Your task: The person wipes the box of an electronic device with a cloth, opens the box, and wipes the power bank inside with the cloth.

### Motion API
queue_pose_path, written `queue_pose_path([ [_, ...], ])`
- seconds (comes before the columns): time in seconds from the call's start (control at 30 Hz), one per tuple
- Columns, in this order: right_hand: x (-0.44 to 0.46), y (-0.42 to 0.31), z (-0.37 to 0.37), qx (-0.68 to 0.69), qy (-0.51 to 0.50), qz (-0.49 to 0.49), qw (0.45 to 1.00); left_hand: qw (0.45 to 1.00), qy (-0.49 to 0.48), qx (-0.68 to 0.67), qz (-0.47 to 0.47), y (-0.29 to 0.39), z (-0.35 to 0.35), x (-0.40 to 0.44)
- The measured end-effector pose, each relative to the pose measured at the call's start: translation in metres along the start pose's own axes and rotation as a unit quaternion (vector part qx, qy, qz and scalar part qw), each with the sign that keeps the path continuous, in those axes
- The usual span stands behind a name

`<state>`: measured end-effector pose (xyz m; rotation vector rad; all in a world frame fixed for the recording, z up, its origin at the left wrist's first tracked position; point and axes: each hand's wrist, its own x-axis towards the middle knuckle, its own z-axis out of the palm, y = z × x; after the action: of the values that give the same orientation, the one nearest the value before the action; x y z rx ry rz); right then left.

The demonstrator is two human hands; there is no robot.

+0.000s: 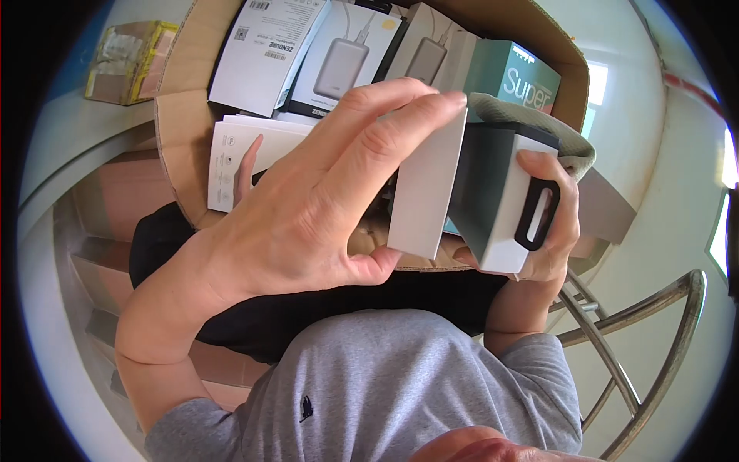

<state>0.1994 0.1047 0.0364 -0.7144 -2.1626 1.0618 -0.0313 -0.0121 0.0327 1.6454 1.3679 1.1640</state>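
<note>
Box [509, 214] pinched in right grip [567, 209], beside white piece [425, 185] pinched in left grip [308, 208]; could slip and drop into carton [178, 154] through loosened hold or uneven pull.

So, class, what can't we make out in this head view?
In the head view:
Lower white box: right end, hidden by the left hand.
Right hand: some fingers, hidden by the handled box.
Teal box: lower part, behind the green-grey cloth.
Left Zendure box: fine print too small; top cut off by the edge.
</note>
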Motion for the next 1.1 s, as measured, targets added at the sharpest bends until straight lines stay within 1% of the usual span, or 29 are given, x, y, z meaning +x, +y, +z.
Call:
queue_pose_path([
  [0.03,-0.001,0.001,0.001,0.004,0.004,0.000,1.000,1.000,-0.004,0.004,-0.001,0.000,0.001,0.000],
  [0.1,-0.004,0.002,0.004,0.003,-0.008,0.016,1.000,0.991,0.032,-0.109,-0.070,0.002,0.005,0.000],
  [0.17,-0.005,0.001,0.006,0.000,-0.017,0.029,0.999,0.964,0.068,-0.218,-0.134,0.003,0.009,0.002],
  [0.2,-0.003,0.001,0.008,0.004,-0.012,0.026,1.000,0.966,0.065,-0.212,-0.132,0.001,0.011,0.002],
  [0.33,0.008,0.002,0.015,-0.103,0.015,-0.028,0.994,0.936,0.144,-0.248,-0.206,-0.018,0.018,0.001],
  [0.37,0.009,0.002,0.017,-0.100,0.023,-0.030,0.994,0.939,0.139,-0.241,-0.204,-0.018,0.019,0.003],
  [0.5,0.010,0.010,0.029,-0.127,0.014,-0.037,0.991,0.919,0.172,-0.212,-0.286,-0.011,0.024,0.012],
  [0.53,0.010,0.012,0.032,-0.125,0.021,-0.041,0.991,0.921,0.172,-0.205,-0.282,-0.012,0.027,0.013],
  [0.6,0.008,0.017,0.038,-0.116,0.020,-0.016,0.993,0.882,0.202,-0.312,-0.290,-0.021,0.035,0.012],
  [0.67,0.007,0.021,0.041,-0.109,0.015,0.009,0.994,0.829,0.229,-0.417,-0.293,-0.028,0.039,0.011],
  [0.7,0.008,0.023,0.042,-0.109,0.018,0.004,0.994,0.832,0.230,-0.415,-0.288,-0.031,0.039,0.011],
  [0.83,0.010,0.031,0.034,-0.071,0.004,0.044,0.997,0.854,0.211,-0.342,-0.330,-0.039,0.038,0.019],
  [0.87,0.010,0.031,0.027,-0.072,0.005,0.042,0.997,0.855,0.211,-0.342,-0.327,-0.041,0.034,0.022],
  [1.0,0.011,0.029,-0.012,0.051,0.050,0.110,0.991,0.860,0.170,-0.385,-0.288,-0.048,0.003,0.027],
  [1.03,0.010,0.028,-0.019,0.050,0.053,0.107,0.992,0.862,0.168,-0.384,-0.285,-0.047,-0.004,0.026],
  [1.07,0.010,0.025,-0.025,0.134,0.101,0.153,0.974,0.861,0.158,-0.393,-0.280,-0.044,-0.012,0.026],
  [1.1,0.009,0.023,-0.031,0.218,0.148,0.196,0.945,0.861,0.149,-0.403,-0.274,-0.041,-0.019,0.025],
])
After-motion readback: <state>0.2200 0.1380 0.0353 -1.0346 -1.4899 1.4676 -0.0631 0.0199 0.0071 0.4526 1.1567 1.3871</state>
